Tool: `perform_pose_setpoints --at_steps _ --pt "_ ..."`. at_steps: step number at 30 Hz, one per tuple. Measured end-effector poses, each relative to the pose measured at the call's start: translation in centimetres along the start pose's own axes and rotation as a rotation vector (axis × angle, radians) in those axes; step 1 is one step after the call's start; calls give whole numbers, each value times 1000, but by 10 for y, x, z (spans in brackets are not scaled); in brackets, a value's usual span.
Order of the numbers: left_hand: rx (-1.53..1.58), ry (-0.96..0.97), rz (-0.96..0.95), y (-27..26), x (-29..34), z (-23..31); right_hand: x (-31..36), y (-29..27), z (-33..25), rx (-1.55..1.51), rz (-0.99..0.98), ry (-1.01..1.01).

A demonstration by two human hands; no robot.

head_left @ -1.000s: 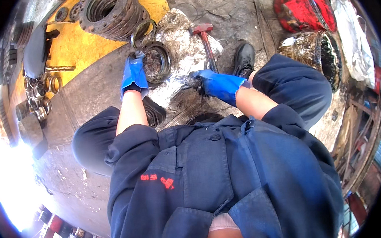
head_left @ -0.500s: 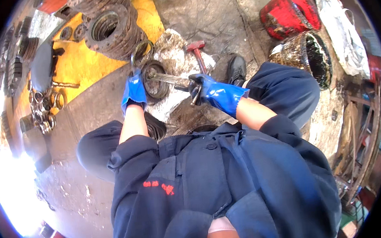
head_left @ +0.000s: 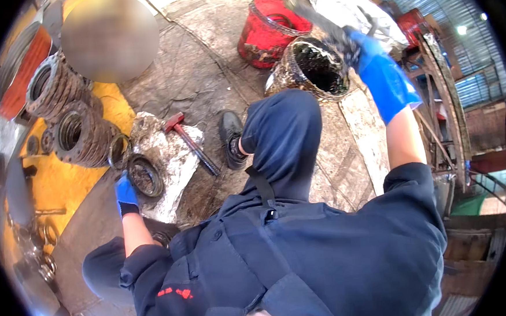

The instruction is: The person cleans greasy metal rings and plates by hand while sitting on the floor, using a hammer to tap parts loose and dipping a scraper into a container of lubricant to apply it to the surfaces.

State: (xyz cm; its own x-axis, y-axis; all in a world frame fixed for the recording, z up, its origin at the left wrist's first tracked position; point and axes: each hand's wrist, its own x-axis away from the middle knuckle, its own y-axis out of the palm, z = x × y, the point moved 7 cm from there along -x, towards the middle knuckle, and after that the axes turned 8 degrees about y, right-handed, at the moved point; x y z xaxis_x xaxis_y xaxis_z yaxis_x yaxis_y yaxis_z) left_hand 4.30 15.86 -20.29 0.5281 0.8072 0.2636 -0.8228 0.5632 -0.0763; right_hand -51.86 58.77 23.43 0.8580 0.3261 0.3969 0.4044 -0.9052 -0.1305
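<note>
My left hand (head_left: 126, 194), in a blue rubber glove, is at the left edge of a dark greasy metal ring (head_left: 146, 175), its fingers closed on the rim. A thinner metal ring (head_left: 119, 151) stands just beyond the fingertips. Out to the right, my right hand (head_left: 368, 58) in the same kind of glove is raised and closed round a brush (head_left: 323, 23), blurred by motion. The brush is above the grimy bucket (head_left: 283, 78) with black sludge inside and points toward the red bucket (head_left: 252, 42). A white cloth (head_left: 174, 189) lies under the dark ring.
A red-headed hammer (head_left: 191, 141) lies on the cloth. Stacked rusty flanges (head_left: 92, 142) and an orange-rimmed drum (head_left: 25, 73) stand at the left near a yellow sheet (head_left: 63, 187). A white sack (head_left: 366, 15) lies behind the buckets, and a rusty frame (head_left: 440, 88) stands at the right.
My right hand has swung the brush away from the dark ring, up and right to the buckets. The left hand has stayed at the ring; the whole view has turned to the right.
</note>
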Motion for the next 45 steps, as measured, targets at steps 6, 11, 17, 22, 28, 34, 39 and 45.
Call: perform_pose_setpoints --at_steps 6,11,17,22,28,34,39,45 --pt "-125 132 -54 3 -5 -6 -28 -162 156 1382 711 -276" --pt "-45 -97 51 -15 -1 -11 39 -94 206 1868 444 89" --pt "111 -66 5 -3 -6 -10 75 -85 172 2031 175 248" --pt "234 -136 42 24 28 30 82 -68 100 2101 92 286" --pt "-1006 525 -47 -14 23 55 68 111 16 728 -281 -405" --pt "-145 -137 111 -23 29 63 37 366 183 620 -680 -128" --pt "-491 -41 91 -30 16 56 21 462 371 916 -877 335" --pt "-358 -126 142 -38 18 57 31 510 360 1391 -1029 -105"
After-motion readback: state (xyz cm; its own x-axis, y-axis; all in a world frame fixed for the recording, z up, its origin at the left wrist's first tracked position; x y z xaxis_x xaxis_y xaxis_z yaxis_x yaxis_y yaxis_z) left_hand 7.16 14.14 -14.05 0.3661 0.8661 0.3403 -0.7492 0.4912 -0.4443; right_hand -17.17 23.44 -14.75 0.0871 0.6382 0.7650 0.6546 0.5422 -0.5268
